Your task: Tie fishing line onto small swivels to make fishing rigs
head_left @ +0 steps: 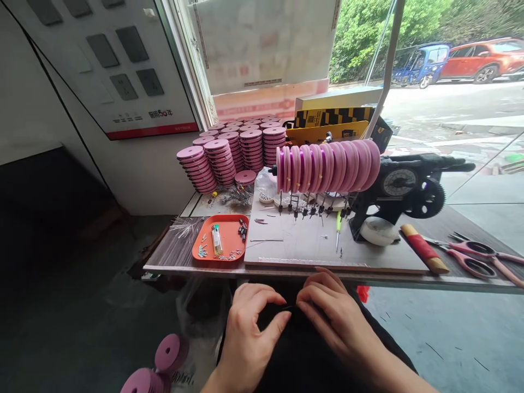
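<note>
My left hand (249, 327) and my right hand (331, 314) meet over my dark lap, just below the front edge of the table (176, 254). Both pinch with thumb and fingertips at the same spot, where something thin and dark shows between them; I cannot make out what it is. On the table beyond them, a row of pink spools (327, 165) sits on the shaft of a black winding machine (403, 191), with small weights hanging from lines below the row.
Stacks of pink spools (229, 155) stand at the table's back left. An orange tray (221, 240) holds small parts. Pink scissors (475, 256), a red-and-yellow handled tool (423, 248) and a white tape roll (379, 230) lie right. More pink spools (164, 363) sit in a bag below.
</note>
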The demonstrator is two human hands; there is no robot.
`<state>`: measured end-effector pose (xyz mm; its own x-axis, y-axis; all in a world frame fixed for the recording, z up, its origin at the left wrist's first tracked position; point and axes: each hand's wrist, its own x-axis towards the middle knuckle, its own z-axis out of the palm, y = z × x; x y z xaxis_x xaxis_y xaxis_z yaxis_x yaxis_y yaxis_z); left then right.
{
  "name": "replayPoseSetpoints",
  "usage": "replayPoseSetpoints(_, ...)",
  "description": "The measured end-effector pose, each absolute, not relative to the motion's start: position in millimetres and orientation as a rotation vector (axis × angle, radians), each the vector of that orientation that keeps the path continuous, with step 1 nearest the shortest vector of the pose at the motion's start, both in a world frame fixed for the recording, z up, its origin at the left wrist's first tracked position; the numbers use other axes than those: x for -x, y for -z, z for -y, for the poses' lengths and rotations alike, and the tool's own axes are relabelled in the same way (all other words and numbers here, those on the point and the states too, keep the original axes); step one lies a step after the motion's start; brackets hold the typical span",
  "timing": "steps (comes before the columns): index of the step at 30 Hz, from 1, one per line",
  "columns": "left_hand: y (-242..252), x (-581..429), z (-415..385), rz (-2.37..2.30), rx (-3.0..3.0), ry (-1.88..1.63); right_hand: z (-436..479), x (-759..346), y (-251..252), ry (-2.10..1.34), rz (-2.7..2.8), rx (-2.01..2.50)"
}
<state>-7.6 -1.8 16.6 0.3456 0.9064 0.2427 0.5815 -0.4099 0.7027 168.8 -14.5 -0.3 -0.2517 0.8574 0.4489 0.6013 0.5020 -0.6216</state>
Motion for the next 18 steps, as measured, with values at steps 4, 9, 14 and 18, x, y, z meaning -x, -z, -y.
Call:
replayPoseSetpoints(4, -19, 4, 1, -1.274, -2.149, -0.86, 15, -167, 0, -0.394, 1.987, 1.196)
replayPoseSetpoints(9, -20, 3, 0, -1.283, -1.96, -0.79, 14, -163, 0, -0.211, 2.005, 1.119)
replayPoseSetpoints(14, -20, 5, -1, -1.283, -1.842, -0.731, 10, -158, -1, -0.047, 2.054, 1.07)
replayPoseSetpoints(18, -18, 6, -1, -1.266, -1.843, -0.715, 10, -158, -2, -0.211, 2.028, 1.094)
